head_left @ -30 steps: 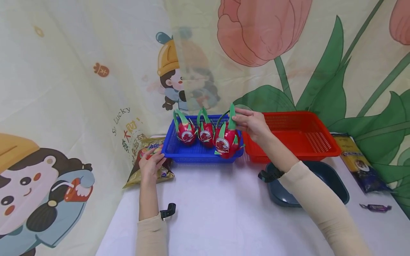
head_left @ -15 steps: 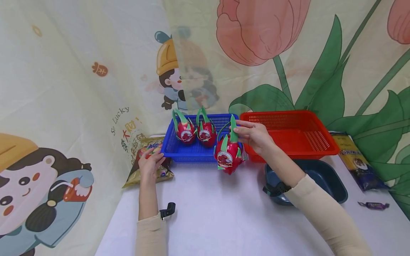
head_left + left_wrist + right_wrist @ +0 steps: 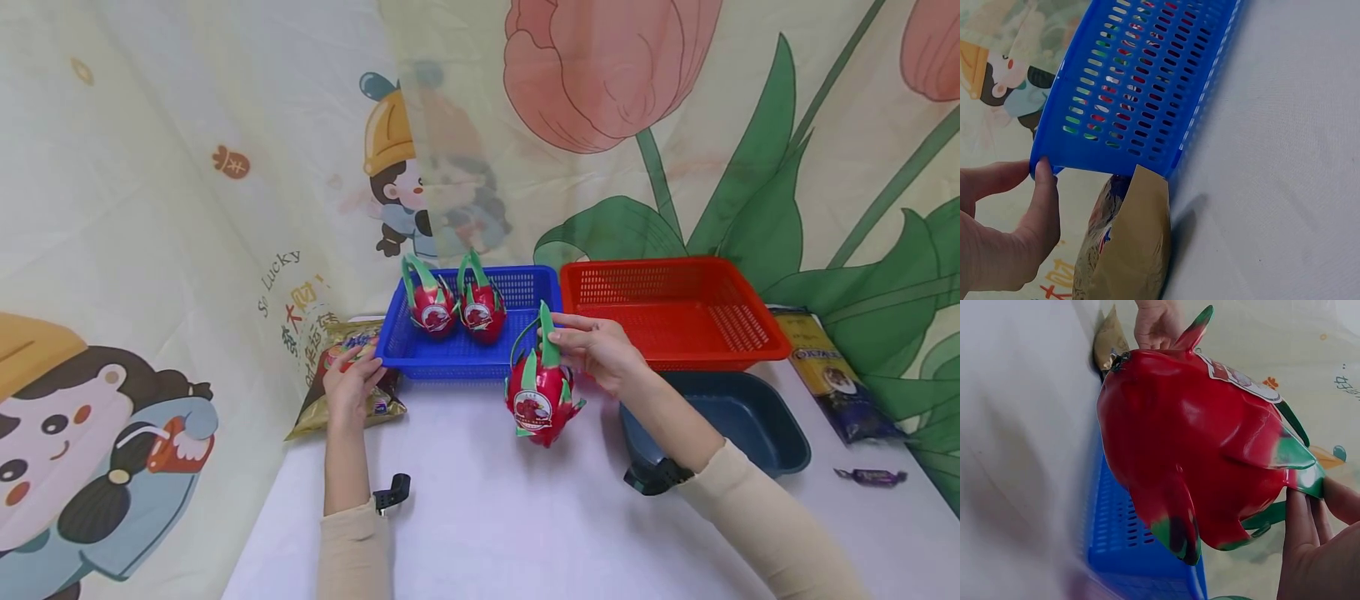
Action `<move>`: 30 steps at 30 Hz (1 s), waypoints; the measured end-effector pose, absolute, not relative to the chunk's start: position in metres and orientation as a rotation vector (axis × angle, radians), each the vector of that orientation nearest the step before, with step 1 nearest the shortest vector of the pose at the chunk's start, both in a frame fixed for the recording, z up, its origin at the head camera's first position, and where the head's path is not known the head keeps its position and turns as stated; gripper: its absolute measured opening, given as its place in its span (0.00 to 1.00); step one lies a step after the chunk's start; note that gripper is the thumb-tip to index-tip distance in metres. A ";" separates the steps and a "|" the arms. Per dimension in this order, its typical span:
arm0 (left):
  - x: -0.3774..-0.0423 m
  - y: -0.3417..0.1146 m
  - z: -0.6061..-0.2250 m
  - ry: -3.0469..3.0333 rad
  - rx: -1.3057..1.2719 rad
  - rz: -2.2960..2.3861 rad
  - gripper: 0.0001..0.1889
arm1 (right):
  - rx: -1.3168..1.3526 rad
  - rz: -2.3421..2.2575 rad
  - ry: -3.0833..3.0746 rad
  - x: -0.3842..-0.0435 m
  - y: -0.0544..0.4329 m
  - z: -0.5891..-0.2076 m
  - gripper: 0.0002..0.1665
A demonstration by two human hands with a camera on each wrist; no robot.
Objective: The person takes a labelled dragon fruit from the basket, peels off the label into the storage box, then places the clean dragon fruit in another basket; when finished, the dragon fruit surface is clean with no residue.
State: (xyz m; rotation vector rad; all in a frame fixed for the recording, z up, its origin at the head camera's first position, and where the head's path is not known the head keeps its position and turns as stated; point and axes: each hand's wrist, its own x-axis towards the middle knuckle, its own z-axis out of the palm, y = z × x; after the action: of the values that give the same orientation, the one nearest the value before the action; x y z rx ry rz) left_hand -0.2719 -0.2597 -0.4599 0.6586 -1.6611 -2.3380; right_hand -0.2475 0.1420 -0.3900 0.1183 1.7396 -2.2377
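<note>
My right hand (image 3: 603, 354) pinches the green leafy tip of a red dragon fruit (image 3: 538, 404), which hangs over the table in front of the blue basket (image 3: 461, 368). In the right wrist view the fingers hold this leaf (image 3: 1309, 481), and the shiny fruit (image 3: 1172, 425) fills much of the picture. My left hand (image 3: 352, 389) pinches the basket's left front corner; the left wrist view shows thumb and finger on its rim (image 3: 1036, 147). Two more dragon fruits, a left one (image 3: 433, 315) and a right one (image 3: 482, 317), sit upright inside the basket, both with white labels.
A red basket (image 3: 660, 364) stands right of the blue one. In front of it is a dark blue tub (image 3: 750, 425), partly behind my right forearm. A gold snack bag (image 3: 386, 408) lies under my left hand. At right are a yellow-and-blue packet (image 3: 832, 375) and a purple-wrapped candy (image 3: 872, 477).
The right hand has lifted the third dragon fruit out over the blue basket's front edge and brought it nearer and lower. The left hand stays on the basket corner.
</note>
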 end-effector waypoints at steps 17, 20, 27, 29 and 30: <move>-0.272 -0.258 -0.461 -1.658 0.649 -2.325 0.34 | 0.177 -2.212 1.669 -0.224 0.140 -0.431 0.34; -0.273 -0.258 -0.462 -1.655 0.651 -2.309 0.33 | 0.174 -2.205 1.665 -0.223 0.140 -0.436 0.33; -0.271 -0.257 -0.462 -1.663 0.657 -2.300 0.31 | 0.173 -2.209 1.630 -0.219 0.139 -0.449 0.32; -0.270 -0.256 -0.462 -1.665 0.659 -2.305 0.30 | 0.177 -2.204 1.639 -0.219 0.139 -0.452 0.33; -0.269 -0.255 -0.462 -1.672 0.656 -2.307 0.31 | 0.188 -2.199 1.646 -0.219 0.140 -0.454 0.33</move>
State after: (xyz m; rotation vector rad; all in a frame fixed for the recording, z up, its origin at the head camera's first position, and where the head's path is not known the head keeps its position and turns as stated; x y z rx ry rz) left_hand -0.2692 -0.2554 -0.4619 0.6557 -1.6716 -2.3068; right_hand -0.2185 0.1395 -0.4537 0.1885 1.6460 -2.1995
